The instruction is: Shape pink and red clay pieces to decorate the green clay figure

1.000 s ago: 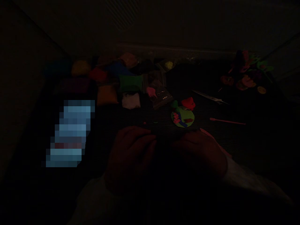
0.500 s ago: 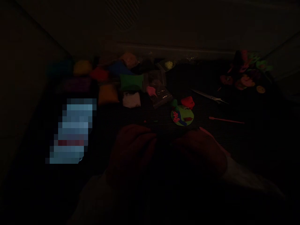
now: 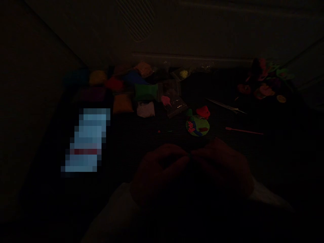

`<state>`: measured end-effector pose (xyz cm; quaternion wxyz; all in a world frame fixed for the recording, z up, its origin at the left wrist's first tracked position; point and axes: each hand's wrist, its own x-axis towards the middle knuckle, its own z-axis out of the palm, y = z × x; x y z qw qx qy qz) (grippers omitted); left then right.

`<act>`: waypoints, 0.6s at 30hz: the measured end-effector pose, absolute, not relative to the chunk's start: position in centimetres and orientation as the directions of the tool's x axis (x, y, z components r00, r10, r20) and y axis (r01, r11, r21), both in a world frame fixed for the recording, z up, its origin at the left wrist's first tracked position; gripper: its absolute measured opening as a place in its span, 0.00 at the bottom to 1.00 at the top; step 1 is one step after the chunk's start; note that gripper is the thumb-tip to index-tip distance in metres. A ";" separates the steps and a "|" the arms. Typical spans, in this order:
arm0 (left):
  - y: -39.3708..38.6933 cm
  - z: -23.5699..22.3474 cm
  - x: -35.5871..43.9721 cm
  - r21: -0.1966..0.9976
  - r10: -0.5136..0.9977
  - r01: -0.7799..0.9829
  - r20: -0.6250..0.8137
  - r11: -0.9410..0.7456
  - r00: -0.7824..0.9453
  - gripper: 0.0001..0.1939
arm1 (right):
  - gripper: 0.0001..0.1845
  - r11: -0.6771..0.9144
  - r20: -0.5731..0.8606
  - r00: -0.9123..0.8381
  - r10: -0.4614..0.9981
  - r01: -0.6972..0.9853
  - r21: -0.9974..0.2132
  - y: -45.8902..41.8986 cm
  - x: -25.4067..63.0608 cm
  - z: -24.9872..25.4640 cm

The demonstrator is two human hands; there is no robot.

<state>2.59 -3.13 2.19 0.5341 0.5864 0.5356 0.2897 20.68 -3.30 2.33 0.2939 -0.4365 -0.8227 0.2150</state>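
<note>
The scene is very dark. My left hand (image 3: 159, 168) is closed, thumb and fingers pinched together at the tips. Opposite it, my right hand (image 3: 222, 165) is pinched too, its fingertips meeting the left ones. Between them shows a tiny bluish-green piece of modelling clay (image 3: 190, 155), mostly hidden by the fingers. Just beyond the fingertips lies a flat green clay disc (image 3: 198, 126) with a blue strip, pink bits and a brown piece on it. A red clay lump (image 3: 203, 112) touches its far edge.
Left of my hands glows a blurred phone screen (image 3: 87, 140). Bags of coloured clay, among them an orange one (image 3: 123, 103) and a green one (image 3: 146, 91), lie behind. Scissors (image 3: 226, 105) and a pink stick tool (image 3: 244, 131) lie to the right. Clay figures (image 3: 264, 90) crowd the far right corner.
Both hands have come together; the left moved right and its fingertips now meet the right hand's around the small piece. The camera view has shifted slightly.
</note>
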 end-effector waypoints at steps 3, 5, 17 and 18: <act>-3.1 2.0 2.7 0.944 0.936 0.278 -0.250 0.178 0.249 0.06 | 0.09 0.537 0.304 -0.454 0.838 0.581 -0.612 -3.4 20.7 2.1; -3.1 1.9 2.8 0.942 0.939 0.271 -0.260 0.196 0.226 0.06 | 0.10 0.537 0.307 -0.449 0.839 0.593 -0.600 -3.4 20.7 1.9; -3.1 1.9 3.0 0.935 0.955 0.320 -0.222 0.151 0.198 0.04 | 0.10 0.614 0.391 -0.473 0.790 0.615 -0.495 -3.0 20.6 1.4; -3.1 1.9 3.0 0.934 0.955 0.324 -0.222 0.150 0.197 0.04 | 0.10 0.610 0.384 -0.474 0.793 0.617 -0.498 -3.0 20.6 1.3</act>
